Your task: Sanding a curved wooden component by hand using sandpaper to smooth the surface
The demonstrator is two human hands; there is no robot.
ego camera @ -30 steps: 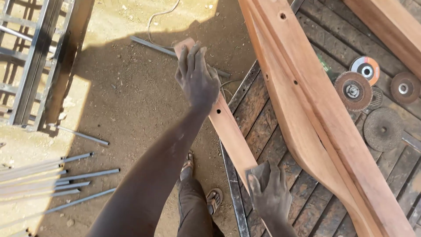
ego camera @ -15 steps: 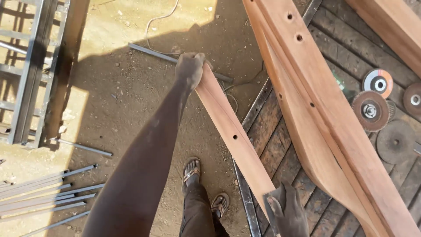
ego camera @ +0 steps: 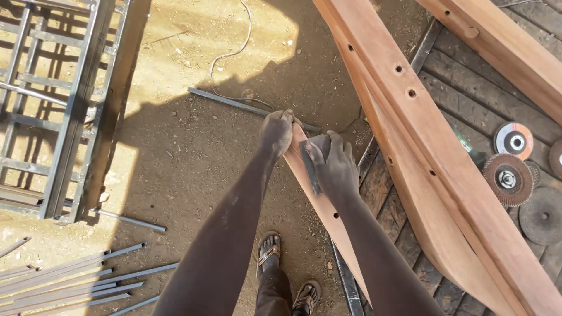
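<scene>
I am seeing a narrow wooden slat (ego camera: 328,216) slanting over the dirt ground (ego camera: 193,146); left hand (ego camera: 276,131) gripping its top end, fingers closed; right hand (ego camera: 333,167) pressing a dark sanding pad (ego camera: 310,167) on it; grinding discs (ego camera: 508,175) lying on the pallet (ego camera: 468,105).

Two hands, left (ego camera: 277,132) and right (ego camera: 333,167), are showing. Four round grinding discs (ego camera: 507,179) are lying far right. Two sandaled feet (ego camera: 270,250) are standing near.

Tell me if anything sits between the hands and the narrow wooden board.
Nothing blocks the left hand: it grips the narrow wooden board at its far end. Under the right hand lies a dark sheet, pressed flat against the board's face.
</scene>
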